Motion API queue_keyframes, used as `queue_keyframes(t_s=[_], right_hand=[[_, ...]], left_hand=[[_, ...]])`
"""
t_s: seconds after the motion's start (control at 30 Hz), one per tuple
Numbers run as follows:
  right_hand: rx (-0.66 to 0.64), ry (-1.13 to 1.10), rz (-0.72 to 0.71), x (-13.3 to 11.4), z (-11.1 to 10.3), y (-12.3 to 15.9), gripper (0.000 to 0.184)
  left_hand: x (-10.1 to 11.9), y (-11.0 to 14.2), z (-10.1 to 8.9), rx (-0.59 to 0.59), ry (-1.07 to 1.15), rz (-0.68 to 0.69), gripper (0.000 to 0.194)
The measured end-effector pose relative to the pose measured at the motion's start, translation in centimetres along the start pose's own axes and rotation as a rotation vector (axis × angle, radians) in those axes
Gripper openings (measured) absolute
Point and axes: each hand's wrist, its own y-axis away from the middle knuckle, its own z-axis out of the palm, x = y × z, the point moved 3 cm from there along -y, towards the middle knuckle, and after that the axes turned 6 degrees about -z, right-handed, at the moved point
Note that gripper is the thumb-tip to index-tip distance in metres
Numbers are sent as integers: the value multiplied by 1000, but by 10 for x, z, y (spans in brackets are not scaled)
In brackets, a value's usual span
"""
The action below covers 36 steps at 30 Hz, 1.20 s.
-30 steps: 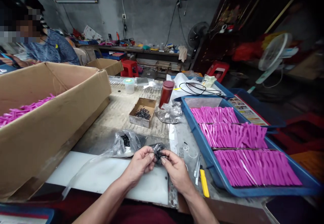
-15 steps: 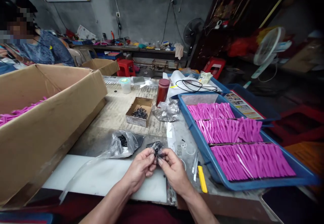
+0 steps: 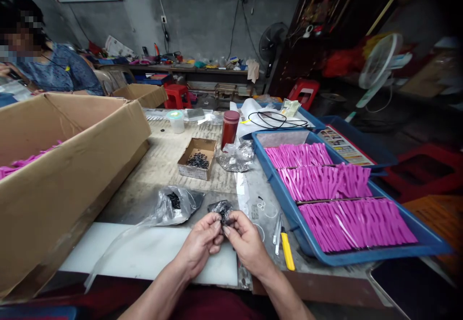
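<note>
My left hand [image 3: 203,237] and my right hand [image 3: 246,241] meet over the front of the table, fingertips pinched close together. Something small and dark shows between them, too hidden to name. Directly beyond the fingertips is a small clear plastic bag [image 3: 221,206] of black parts; whether the fingers touch it I cannot tell. Left of it lies a larger open plastic bag [image 3: 184,207], also holding black pieces. Under my left hand runs a white foam sheet [image 3: 152,247]. A yellow-handled tool [image 3: 287,251] rests to the right of my right hand.
A large cardboard box [image 3: 75,166] with pink pieces fills the left. On the right, a blue tray [image 3: 376,258] holds rows of pink strips [image 3: 354,223]. Farther back stand a small carton [image 3: 193,171] of black parts and a reddish-brown jar [image 3: 229,129]. A person [image 3: 72,72] sits far left.
The whole view has shifted slightly, with the tray and boxes now a little further left. My hands stay pinched together in nearly the same place, the fingers moving only slightly.
</note>
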Motion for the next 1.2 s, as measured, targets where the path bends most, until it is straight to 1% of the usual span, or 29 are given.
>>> queue_keyframes(t_s=[0.27, 0.4, 0.57, 0.7, 0.9, 1.2], right_hand=[[-13, -112, 25, -1, 0, 1, 5], [-36, -217, 92, -1, 0, 0, 7], [-22, -317, 147, -3, 2, -2, 11], [-13, -373, 174, -4, 2, -2, 13], [2, -423, 184, -7, 3, -1, 15], [-8, -480, 185, -7, 5, 1, 17]], left_hand=[[-2, 1, -2, -13, -13, 12, 18], [-3, 2, -1, -20, -40, 27, 17], [-4, 2, -1, -19, -104, 61, 21], [-5, 1, -4, 19, -186, 121, 23], [-5, 2, -4, 57, -309, 228, 18], [-5, 4, -4, 88, -394, 272, 17]])
